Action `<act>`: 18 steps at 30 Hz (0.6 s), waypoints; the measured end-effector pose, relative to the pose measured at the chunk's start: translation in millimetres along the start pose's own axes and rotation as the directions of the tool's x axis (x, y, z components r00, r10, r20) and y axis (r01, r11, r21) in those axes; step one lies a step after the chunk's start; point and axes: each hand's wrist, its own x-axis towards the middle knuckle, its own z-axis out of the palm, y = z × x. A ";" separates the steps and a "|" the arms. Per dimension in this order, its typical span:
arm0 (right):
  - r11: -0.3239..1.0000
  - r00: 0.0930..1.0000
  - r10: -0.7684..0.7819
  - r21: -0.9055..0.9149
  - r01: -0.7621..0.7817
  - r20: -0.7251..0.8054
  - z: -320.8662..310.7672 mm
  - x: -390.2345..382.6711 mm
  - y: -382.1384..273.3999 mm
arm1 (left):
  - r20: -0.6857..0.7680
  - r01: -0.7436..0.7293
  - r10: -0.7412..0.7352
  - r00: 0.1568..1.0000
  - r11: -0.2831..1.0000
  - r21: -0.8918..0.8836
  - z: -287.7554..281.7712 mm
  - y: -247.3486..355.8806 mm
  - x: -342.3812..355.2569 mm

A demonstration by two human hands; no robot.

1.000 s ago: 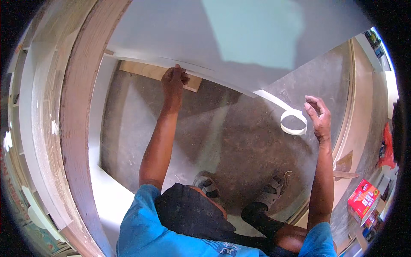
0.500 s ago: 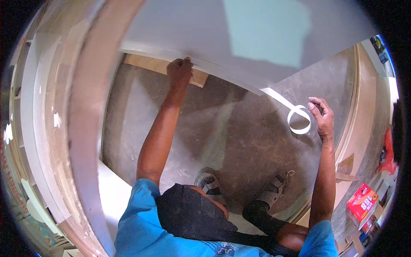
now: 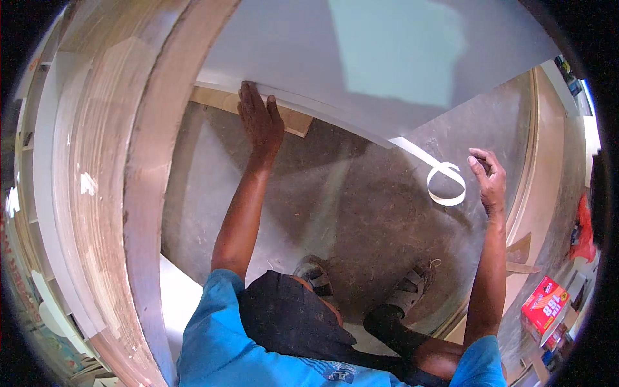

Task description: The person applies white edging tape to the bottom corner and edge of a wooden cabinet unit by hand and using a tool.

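Observation:
A large pale grey-white panel (image 3: pixel 277 48) spans the top of the head view, with a bluish-green patch on its face. My left hand (image 3: pixel 261 126) lies with fingers stretched along the panel's near edge, thumb apart, pressing on the edge band there. From the right end of that edge a white edge-banding strip (image 3: pixel 416 152) hangs off and curls into a loop. Just right of the loop is my right hand (image 3: pixel 492 185), thumb and fingers bent but apart, holding nothing and not touching the strip.
A light wooden board (image 3: pixel 298 122) sits beneath the panel's edge. Stacked sheets (image 3: pixel 97 168) rise close on the left, behind a thick board edge (image 3: pixel 145 187). At the right are a red box (image 3: pixel 545 304), a red plastic bag (image 3: pixel 583 229) and a long board (image 3: pixel 548 168). My sandalled feet (image 3: pixel 412 287) rest on the floor.
My left hand has opened from a closed grip at the panel edge to flat, stretched fingers, and slid slightly left. The strip's loop has swung a little leftward; my right hand barely moved.

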 end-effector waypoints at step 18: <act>0.997 0.996 0.040 0.060 -0.045 0.078 8.6 -7.7 11.2 | 0.143 -0.077 0.009 0.990 0.874 0.480 -9.9 -271.0 119.8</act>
